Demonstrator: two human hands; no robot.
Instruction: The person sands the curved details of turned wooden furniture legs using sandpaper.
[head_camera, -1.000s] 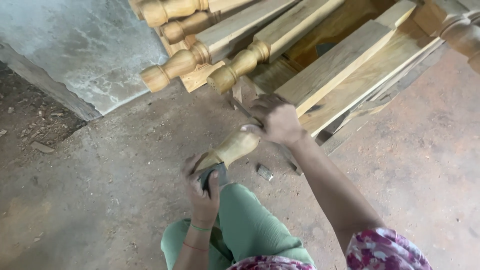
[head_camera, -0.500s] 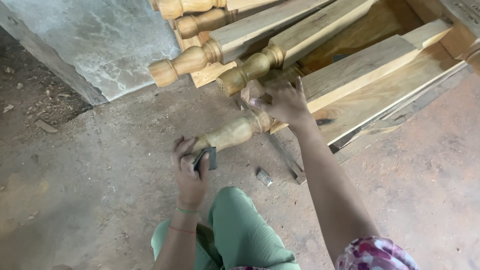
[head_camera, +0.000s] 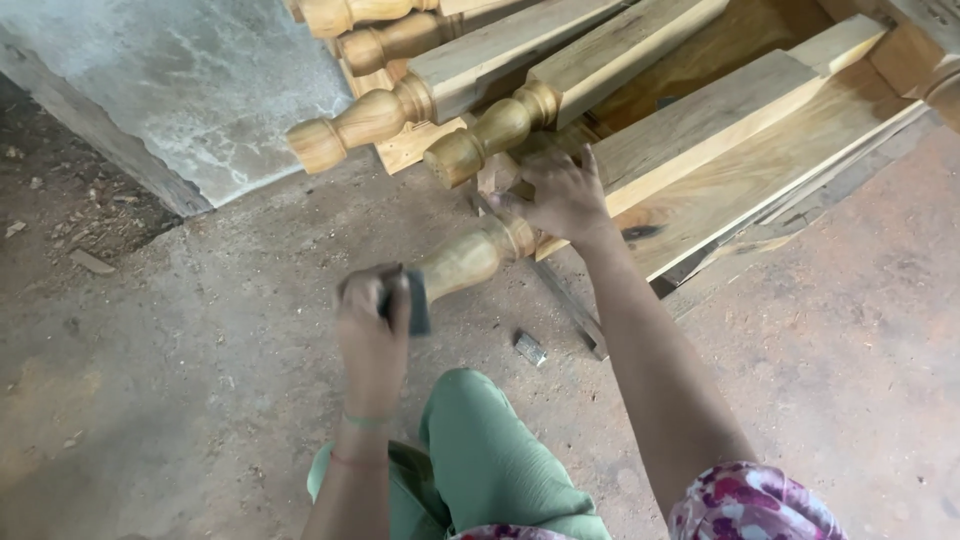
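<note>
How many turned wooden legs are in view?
5: one at the hands, two above it, two at the top edge. More may be hidden.

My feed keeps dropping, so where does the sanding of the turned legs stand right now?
In hand: the left hand presses a dark sanding block against the rounded end of the lowest turned leg, while the right hand steadies the frame above it. Done: cannot tell; the stacked legs look alike in finish. Left: at least this leg, whose end is under the block now.
</note>
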